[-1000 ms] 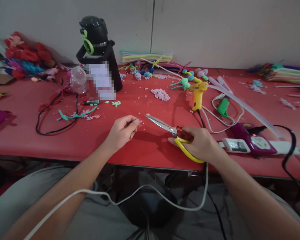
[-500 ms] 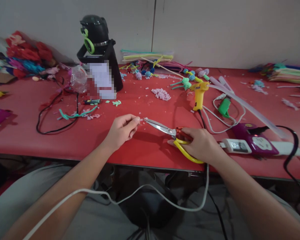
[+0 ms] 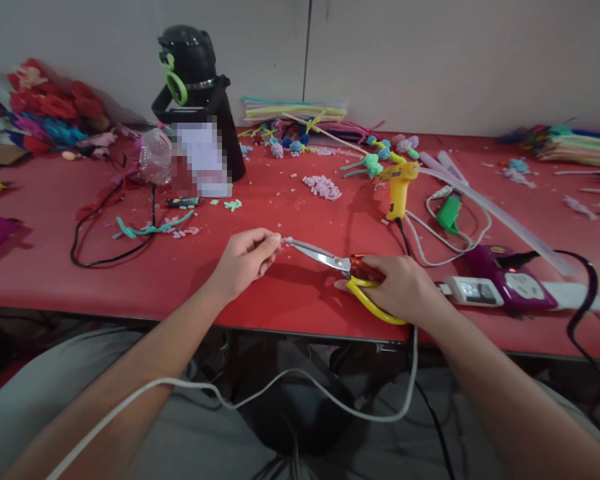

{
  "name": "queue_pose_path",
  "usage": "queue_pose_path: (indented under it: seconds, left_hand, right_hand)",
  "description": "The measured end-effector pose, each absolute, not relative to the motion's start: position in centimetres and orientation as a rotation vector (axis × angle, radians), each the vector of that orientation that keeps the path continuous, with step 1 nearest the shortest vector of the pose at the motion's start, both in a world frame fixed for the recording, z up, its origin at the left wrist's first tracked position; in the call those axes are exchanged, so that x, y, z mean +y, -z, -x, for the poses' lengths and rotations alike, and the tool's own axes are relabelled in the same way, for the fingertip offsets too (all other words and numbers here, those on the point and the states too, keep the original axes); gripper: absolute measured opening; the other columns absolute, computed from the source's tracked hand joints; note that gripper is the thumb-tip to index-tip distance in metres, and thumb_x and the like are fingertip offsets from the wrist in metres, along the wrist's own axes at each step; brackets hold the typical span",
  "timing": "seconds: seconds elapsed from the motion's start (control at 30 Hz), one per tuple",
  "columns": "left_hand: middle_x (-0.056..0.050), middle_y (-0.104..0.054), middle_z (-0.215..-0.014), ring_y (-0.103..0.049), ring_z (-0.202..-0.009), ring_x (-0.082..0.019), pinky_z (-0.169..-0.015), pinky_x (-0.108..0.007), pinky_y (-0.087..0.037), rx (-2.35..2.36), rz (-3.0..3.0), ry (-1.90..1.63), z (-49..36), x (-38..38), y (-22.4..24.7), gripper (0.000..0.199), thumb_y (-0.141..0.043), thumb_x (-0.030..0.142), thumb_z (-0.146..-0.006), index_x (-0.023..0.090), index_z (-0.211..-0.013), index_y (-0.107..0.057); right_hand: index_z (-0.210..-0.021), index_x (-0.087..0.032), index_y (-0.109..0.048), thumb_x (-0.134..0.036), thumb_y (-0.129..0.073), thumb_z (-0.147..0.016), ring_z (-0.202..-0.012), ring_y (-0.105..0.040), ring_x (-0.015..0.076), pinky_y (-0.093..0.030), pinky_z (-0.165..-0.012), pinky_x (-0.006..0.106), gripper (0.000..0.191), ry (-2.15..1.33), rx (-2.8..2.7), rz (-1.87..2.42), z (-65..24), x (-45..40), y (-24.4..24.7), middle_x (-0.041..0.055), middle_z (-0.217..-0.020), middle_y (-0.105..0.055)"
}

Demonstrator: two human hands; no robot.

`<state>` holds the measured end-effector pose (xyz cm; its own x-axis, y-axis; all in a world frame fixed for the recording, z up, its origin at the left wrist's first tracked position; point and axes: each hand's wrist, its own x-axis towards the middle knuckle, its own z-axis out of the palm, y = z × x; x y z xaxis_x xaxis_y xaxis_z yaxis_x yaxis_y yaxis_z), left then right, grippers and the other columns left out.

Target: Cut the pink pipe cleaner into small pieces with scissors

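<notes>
While the left hand (image 3: 249,259) pinches a scrap (image 3: 284,241), the right hand (image 3: 403,283) grips scissors (image 3: 338,263) slanting forward-left.

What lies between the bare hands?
In the head view, yellow-and-red-handled silver scissors point from the right hand toward the left hand, a tiny pale piece at their tips.

One camera sits on the person's head and looks forward and down. The lap (image 3: 45,380) is close, at the bottom. The red table (image 3: 280,303) goes right across the middle, a bit farther off. The left hand (image 3: 247,260) and the right hand (image 3: 403,287) are near the middle of the view. The pale wall (image 3: 430,60) is farthest away, at the top.
</notes>
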<state>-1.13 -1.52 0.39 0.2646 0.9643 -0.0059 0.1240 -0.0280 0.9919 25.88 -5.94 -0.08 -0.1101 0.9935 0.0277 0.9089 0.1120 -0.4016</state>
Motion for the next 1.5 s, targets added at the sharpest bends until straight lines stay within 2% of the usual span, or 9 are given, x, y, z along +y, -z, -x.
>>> queue_pose_path:
  seconds: [0.37,0.7,1.5]
  left_hand:
    - [0.002,-0.050,-0.065,-0.041,-0.044,-0.004,-0.036,-0.017,-0.026,1.129,-1.395,-0.925,0.98,-1.53,-0.56,0.025,-0.057,0.037,-0.091,0.016,-0.077,-0.059]
    - [0.003,-0.049,-0.064,-0.041,-0.045,-0.004,-0.037,-0.016,-0.025,1.103,-1.400,-0.930,0.98,-1.46,-0.45,0.026,-0.058,0.038,-0.091,0.016,-0.077,-0.058]
    - [0.002,-0.050,-0.065,-0.040,-0.045,-0.004,-0.037,-0.017,-0.025,1.111,-1.431,-0.916,1.06,-1.51,-0.36,0.028,-0.058,0.040,-0.092,0.017,-0.076,-0.057]
  right_hand:
    - [-0.056,-0.023,-0.039,-0.089,-0.050,-0.069,-0.047,-0.030,0.0109,-0.024,-0.048,0.027,0.068,-0.395,-2.072,1.903,-25.76,-6.07,-0.05,-0.0018,-0.050,-0.042]
    - [-0.058,-0.023,-0.040,-0.084,-0.055,-0.072,-0.049,-0.030,0.0108,-0.023,-0.050,0.026,0.064,-0.430,-2.113,1.865,-25.94,-6.10,0.05,-0.0026,-0.051,-0.042]
    - [-0.056,-0.022,-0.039,-0.089,-0.046,-0.071,-0.048,-0.035,0.0114,-0.024,-0.050,0.027,0.069,-0.377,-2.107,1.896,-25.60,-6.10,-0.05,0.0001,-0.052,-0.047]
